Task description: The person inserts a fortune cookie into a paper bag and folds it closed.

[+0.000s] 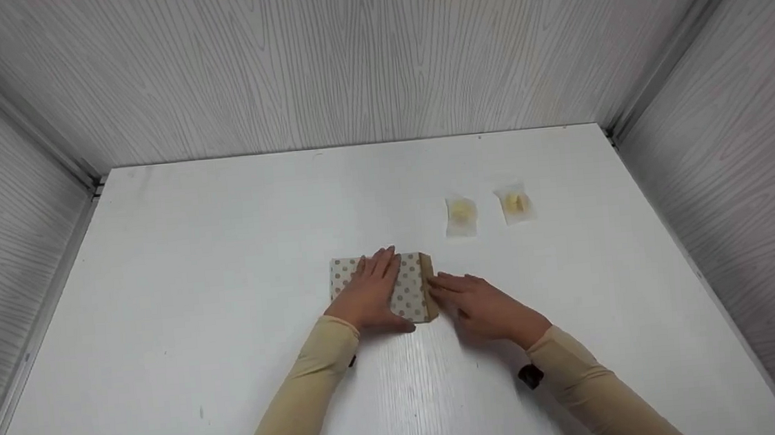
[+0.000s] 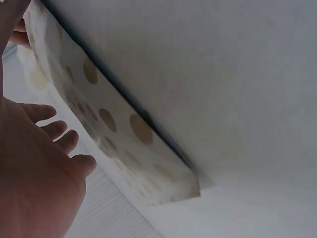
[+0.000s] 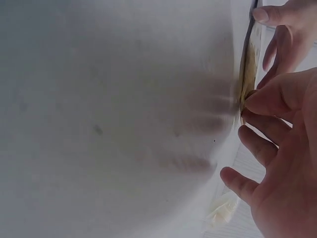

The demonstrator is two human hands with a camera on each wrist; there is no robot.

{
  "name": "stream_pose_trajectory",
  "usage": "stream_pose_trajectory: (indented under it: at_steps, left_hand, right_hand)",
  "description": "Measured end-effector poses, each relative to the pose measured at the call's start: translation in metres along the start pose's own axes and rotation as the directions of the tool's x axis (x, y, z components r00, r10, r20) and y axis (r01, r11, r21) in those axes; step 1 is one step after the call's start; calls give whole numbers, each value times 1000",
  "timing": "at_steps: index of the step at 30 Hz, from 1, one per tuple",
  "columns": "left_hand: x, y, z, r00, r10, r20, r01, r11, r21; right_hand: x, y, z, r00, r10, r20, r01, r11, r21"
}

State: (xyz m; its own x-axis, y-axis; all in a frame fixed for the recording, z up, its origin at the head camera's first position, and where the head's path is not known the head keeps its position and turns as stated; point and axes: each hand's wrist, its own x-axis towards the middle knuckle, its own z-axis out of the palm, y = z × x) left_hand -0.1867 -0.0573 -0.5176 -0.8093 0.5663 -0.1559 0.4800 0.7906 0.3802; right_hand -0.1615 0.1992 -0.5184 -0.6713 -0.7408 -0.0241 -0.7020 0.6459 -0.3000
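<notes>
A flat polka-dot paper package (image 1: 409, 292), white with tan dots, lies on the table in the middle. At its right end a plain brown flap (image 1: 432, 314) with slanted corners sticks out. My left hand (image 1: 368, 298) rests across the top of the package, palm down, fingers and thumb spread. From the right, my right hand (image 1: 488, 308) reaches in with extended fingers, whose tips touch the flap. Close up in the right wrist view, the fingertips (image 3: 251, 92) meet the brown paper edge. The left wrist view shows the dotted side (image 2: 141, 129) of the package.
Two small translucent packets with yellowish contents, one packet (image 1: 461, 216) and a second packet (image 1: 515, 204), lie beyond my right hand. Under everything is a white table (image 1: 190, 260), with wood-grain panels (image 1: 347, 61) around its back and sides.
</notes>
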Motion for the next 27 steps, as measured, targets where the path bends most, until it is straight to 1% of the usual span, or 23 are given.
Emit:
stream_pose_trajectory:
  at_steps: [4,9,13,16,18,20,24,27]
  left_hand:
    - [3,2,0,1000,8,16,-8,1000,7]
    - [9,1,-1,999,7,41,-8,1000,21]
    - [14,-1,-1,999,14,52,-14,1000,2]
    - [15,-3,-1,998,31,51,-31,1000,-5]
    - [15,-3,-1,998,45,47,-46,999,15]
    - [15,-4,-1,997,58,42,-61,997,52]
    - [16,-4,-2,996,83,22,-85,985,148]
    - [17,-3,-2,995,101,2,-99,978,184]
  right_hand:
    - [0,0,0,999,8,31,-8,1000,4]
    - [-1,0,-1,996,41,81,-43,999,21]
    - [0,-2,-5,993,64,99,-68,997,32]
    - [0,-4,-5,992,77,103,-80,996,32]
    - [1,-4,-5,990,85,112,-88,996,25]
    - [1,-4,-5,989,92,119,-96,995,23]
    - [2,-3,-4,986,105,133,-109,994,21]
    - [3,-2,-3,984,109,139,-113,993,22]
